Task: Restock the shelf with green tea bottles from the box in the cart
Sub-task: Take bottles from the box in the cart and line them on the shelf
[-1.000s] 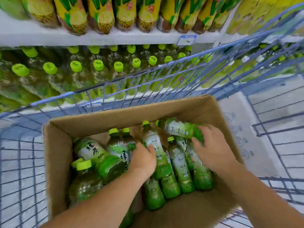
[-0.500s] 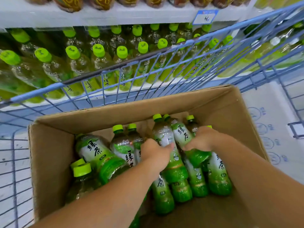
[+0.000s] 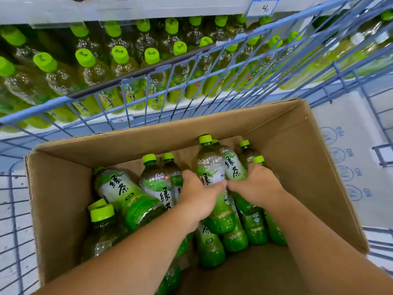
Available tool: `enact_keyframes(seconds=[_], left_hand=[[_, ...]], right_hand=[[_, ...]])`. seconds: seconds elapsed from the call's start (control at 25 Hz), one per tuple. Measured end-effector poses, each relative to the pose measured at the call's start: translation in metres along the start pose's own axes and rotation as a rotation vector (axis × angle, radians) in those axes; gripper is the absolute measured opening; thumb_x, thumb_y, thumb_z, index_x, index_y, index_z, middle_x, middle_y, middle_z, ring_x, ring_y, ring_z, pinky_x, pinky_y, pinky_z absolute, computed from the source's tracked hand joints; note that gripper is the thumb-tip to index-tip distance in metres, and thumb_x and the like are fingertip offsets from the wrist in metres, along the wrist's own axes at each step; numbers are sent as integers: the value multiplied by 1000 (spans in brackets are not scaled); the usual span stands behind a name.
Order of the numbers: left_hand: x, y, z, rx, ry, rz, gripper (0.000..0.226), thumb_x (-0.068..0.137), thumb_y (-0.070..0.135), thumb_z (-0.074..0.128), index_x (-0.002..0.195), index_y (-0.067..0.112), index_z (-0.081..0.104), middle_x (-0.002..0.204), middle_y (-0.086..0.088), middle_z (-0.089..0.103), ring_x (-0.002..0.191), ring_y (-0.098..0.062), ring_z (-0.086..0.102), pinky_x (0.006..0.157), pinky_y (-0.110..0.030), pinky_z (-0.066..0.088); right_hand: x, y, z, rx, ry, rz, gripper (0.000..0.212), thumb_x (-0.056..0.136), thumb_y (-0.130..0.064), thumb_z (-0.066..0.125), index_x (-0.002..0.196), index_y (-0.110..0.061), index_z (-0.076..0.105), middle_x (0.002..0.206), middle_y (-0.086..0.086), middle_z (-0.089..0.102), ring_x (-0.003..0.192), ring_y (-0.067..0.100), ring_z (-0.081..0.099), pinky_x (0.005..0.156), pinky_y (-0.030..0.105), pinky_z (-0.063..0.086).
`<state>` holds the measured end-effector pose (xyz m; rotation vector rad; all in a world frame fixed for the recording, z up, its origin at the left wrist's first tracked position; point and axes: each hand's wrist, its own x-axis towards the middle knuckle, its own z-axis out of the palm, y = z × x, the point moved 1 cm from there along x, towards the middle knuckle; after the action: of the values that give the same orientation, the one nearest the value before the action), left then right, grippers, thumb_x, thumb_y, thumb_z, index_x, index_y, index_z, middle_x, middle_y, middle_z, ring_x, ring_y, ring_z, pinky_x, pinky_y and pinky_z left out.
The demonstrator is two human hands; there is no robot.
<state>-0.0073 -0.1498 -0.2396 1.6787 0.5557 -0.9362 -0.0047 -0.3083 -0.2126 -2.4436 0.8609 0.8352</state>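
Just short of the far wall of the cardboard box point(image 3: 297, 167), a green tea bottle point(image 3: 209, 167) leaned cap-up against a second bottle point(image 3: 234, 169), the two touching. The left hand point(image 3: 197, 196) gripped the first, fingers curled round its label. The right hand point(image 3: 257, 184) gripped the second, fingers wrapped over it and mostly hidden. Loose bottles point(image 3: 125, 192) lay toward the box's left wall and beneath both hands. The box sat in a blue wire cart point(image 3: 170, 77). Beyond its far rim, a shelf point(image 3: 148, 7) held rows of green-capped shelf bottles point(image 3: 119, 67).
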Motion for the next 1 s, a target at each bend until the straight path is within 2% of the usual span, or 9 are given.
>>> enact_keyframes(seconds=[0.12,0.24,0.32,0.44,0.64,0.76,0.84,0.88,1.0], left_hand=[[-14,-4,-16,-57,-26,38,42,75,43,84,102,27,57,89,5,72,77,-12,70,57,-23,52],[-37,-11,-26,-147,-146,50,21,81,33,82,97,24,71,83,11,78,71,-4,73,49,-14,51],[-52,-11,-35,-125,-155,65,22,83,33,81,98,26,66,82,16,76,70,4,70,48,-9,49],[-75,-3,-49,-5,-147,107,35,80,40,81,100,30,55,91,13,71,72,8,66,52,-12,49],[-124,24,-84,87,-208,108,58,68,56,78,111,34,46,108,6,66,96,-14,67,80,-40,58],[-161,45,-114,86,-257,152,51,66,55,80,106,42,50,99,9,70,86,-8,71,66,-28,60],[-184,58,-134,126,-258,181,62,59,59,81,108,39,49,99,5,70,86,-11,72,69,-34,62],[-194,64,-143,154,-252,190,68,57,60,80,110,35,46,102,1,67,86,-12,71,71,-38,62],[-230,80,-173,184,-240,244,60,62,54,77,104,38,37,102,1,61,74,-4,68,56,-26,56]], right_hand=[[-19,7,8,366,-55,79,53,65,-40,75,105,-20,47,91,-2,65,78,14,62,58,30,47],[-49,15,22,700,-112,120,36,63,-26,73,98,-20,68,85,-1,77,78,20,74,75,46,61],[-70,19,25,794,-113,132,30,65,-21,74,95,-18,73,82,1,78,76,21,75,72,45,62],[-104,21,19,990,-129,153,43,66,-18,79,107,-17,68,90,3,78,82,23,76,73,43,62],[-173,8,-12,1011,-21,90,43,66,-22,81,107,-22,66,90,-1,77,82,20,75,72,42,61],[-221,-11,-30,1005,76,80,34,73,-23,80,102,-33,65,89,-8,75,79,11,72,70,37,59],[-254,-28,-39,1040,144,68,32,74,-26,80,97,-40,63,87,-12,73,75,5,70,67,32,57],[-269,-38,-43,1060,176,66,31,73,-31,78,98,-41,63,89,-12,72,76,5,70,69,34,58],[-318,-69,-56,1143,219,82,50,70,-54,67,117,-39,59,107,-6,69,97,17,69,84,47,58]])
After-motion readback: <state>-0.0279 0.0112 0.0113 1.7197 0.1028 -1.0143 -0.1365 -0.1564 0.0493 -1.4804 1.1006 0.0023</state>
